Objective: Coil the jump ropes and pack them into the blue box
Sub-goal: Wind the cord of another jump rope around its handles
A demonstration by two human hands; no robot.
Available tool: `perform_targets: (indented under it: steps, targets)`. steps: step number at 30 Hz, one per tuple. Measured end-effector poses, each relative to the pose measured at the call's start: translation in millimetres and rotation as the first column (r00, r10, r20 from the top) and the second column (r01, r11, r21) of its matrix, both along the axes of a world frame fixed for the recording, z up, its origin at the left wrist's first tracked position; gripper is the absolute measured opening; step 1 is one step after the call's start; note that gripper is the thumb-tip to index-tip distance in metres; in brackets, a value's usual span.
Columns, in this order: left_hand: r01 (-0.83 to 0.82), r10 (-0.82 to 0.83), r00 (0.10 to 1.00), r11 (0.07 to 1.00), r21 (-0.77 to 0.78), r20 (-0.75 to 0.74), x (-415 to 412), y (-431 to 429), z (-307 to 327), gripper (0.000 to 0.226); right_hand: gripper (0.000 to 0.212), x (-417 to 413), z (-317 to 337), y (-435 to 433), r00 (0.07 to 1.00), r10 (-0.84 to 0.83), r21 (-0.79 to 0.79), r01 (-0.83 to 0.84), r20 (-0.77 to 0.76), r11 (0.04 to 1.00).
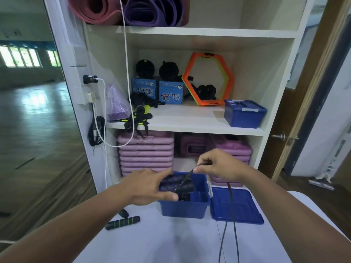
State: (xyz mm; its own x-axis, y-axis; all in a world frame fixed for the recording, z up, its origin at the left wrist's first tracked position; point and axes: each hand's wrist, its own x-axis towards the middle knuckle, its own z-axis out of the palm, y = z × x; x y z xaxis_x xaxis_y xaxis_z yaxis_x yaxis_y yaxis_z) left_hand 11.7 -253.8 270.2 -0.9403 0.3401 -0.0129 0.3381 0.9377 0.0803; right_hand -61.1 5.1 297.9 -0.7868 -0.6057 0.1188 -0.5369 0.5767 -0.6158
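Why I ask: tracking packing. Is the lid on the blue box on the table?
No, the lid lies flat beside the open blue box on the table.

On my feed I counted two blue boxes (183, 208), one loose lid (237, 205), two Lucky Star cartons (144, 89), two rolled mats (95, 10), one orange hexagon (210, 102), two green-striped handles (123, 223).
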Motion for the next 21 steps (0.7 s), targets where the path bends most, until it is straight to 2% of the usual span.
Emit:
perform_targets:
  steps: [4, 7, 9, 10, 11, 13, 15, 18, 21]
  targets:
    - [0.139, -0.138, 0.99, 0.988, 0.067, -0.009, 24, 11, 15, 0.054, 0.015, 2, -1, -3, 0.993, 0.041, -0.191, -0.019, 0.111, 0.981]
    - [0.173, -0.199, 0.977, 0.944, 0.28, 0.069, 31, 11, 26, 0.05, 0.018, 6, -15, -4, 0.98, 0.054, -0.381, 0.024, 0.192, 0.924]
    - [0.153, -0.23, 0.964, 0.888, 0.434, 0.131, 34, 12, 29, 0.052, 0.007, 9, -28, -5, 0.957, 0.055, -0.516, 0.105, 0.286, 0.85]
    - [0.137, -0.245, 0.957, 0.856, 0.499, 0.157, 35, 12, 30, 0.055, 0.014, 12, -34, -6, 0.948, 0.047, -0.55, 0.142, 0.316, 0.823]
    - [0.121, -0.257, 0.95, 0.827, 0.548, 0.179, 36, 12, 30, 0.06, 0.022, 15, -40, -7, 0.947, 0.038, -0.557, 0.155, 0.319, 0.816]
    - [0.099, -0.287, 0.935, 0.776, 0.622, 0.21, 36, 12, 28, 0.071, 0.019, 25, -51, -12, 0.943, 0.019, -0.552, 0.177, 0.332, 0.815]
    - [0.073, -0.307, 0.926, 0.719, 0.692, 0.221, 34, 11, 27, 0.081, 0.027, 33, -59, -17, 0.929, 0.022, -0.565, 0.206, 0.37, 0.799]
    - [0.005, -0.255, 0.943, 0.65, 0.76, 0.213, 27, 7, 27, 0.074, 0.029, 41, -67, -21, 0.928, 0.007, -0.566, 0.221, 0.373, 0.795]
    - [-0.068, -0.114, 0.976, 0.648, 0.759, 0.184, 14, 1, 25, 0.063, 0.03, 45, -73, -21, 0.928, -0.023, -0.474, 0.211, 0.372, 0.855]
